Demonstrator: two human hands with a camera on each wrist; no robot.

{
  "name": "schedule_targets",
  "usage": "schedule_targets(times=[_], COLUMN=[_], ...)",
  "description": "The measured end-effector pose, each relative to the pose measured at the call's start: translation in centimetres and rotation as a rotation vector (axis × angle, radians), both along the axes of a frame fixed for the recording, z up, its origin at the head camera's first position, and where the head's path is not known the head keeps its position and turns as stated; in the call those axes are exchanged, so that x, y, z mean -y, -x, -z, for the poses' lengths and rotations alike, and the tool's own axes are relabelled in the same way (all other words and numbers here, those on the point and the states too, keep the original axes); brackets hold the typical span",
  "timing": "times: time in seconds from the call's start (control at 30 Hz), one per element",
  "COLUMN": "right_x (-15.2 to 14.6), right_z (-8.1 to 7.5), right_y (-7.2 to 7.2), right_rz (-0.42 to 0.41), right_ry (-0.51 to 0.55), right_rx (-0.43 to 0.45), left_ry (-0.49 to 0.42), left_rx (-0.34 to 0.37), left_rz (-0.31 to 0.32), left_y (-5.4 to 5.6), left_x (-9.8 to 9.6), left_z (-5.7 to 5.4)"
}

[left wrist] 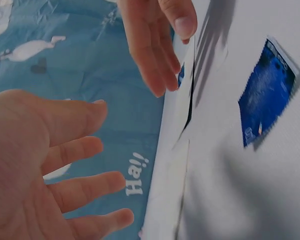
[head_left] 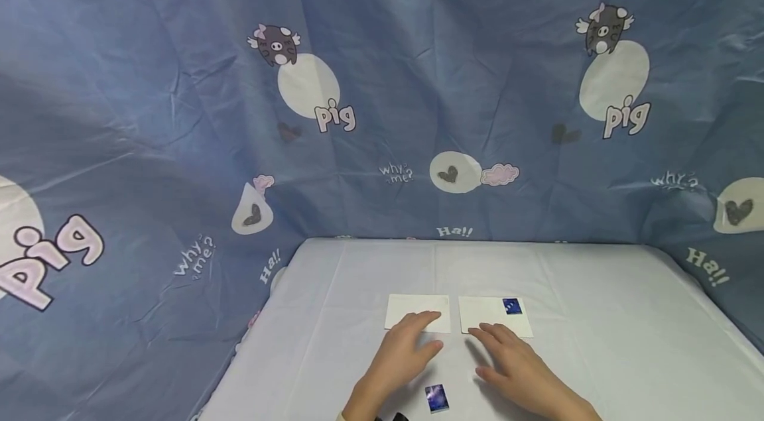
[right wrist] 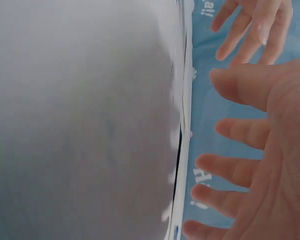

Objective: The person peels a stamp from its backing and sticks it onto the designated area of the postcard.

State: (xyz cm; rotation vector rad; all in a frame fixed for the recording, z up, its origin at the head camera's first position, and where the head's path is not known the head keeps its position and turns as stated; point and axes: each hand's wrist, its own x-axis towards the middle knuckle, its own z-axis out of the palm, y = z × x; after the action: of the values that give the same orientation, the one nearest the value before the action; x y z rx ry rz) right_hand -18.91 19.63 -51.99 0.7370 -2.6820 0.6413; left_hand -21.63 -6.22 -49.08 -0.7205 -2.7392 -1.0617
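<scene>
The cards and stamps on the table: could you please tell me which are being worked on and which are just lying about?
In hand:
left card, under the left hand
right card, by the right hand
stamp on it

Lying about:
loose stamp
pig curtain

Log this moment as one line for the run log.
left hand open, fingertips on left white card | right hand open by right white card | blue stamp lies between wrists

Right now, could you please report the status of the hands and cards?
Left hand open, fingertips on left card. Right hand open, at right card. Blue stamp lies between wrists.
</scene>
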Motion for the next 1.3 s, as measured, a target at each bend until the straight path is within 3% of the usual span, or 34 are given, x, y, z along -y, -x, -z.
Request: schedule_targets(times=[0.2,0.57,0.73,1.03,1.3], right_x=[0.7,1.6,2.1,3.2,3.4], right_z=[0.1,0.1,0.2,0.0,0.2], right_y=[-0.3,-0.8,-1.0,-1.4,-1.3], right_rz=[-0.02,-0.053,-0.086,-0.119,-0.12], right_ry=[0.023,0.001,-0.036,-0.075,-0.108], right_rx=[0.056,0.2,0.184,0.156,0.241], left_ry=[-0.04,-0.061,-0.031,0.003,0.049], left_rx=[0.054,0.098,0.094,0.123,0.169], left_rz=[-0.031,0.019,0.058,0.068,0.084], left_y=[0.1,-0.4,-0.6,-1.3,-1.8], left_x=[0.9,1.4,1.3,1.3,1.2], left_z=[0.5,1.1,1.5,1.3,1.6])
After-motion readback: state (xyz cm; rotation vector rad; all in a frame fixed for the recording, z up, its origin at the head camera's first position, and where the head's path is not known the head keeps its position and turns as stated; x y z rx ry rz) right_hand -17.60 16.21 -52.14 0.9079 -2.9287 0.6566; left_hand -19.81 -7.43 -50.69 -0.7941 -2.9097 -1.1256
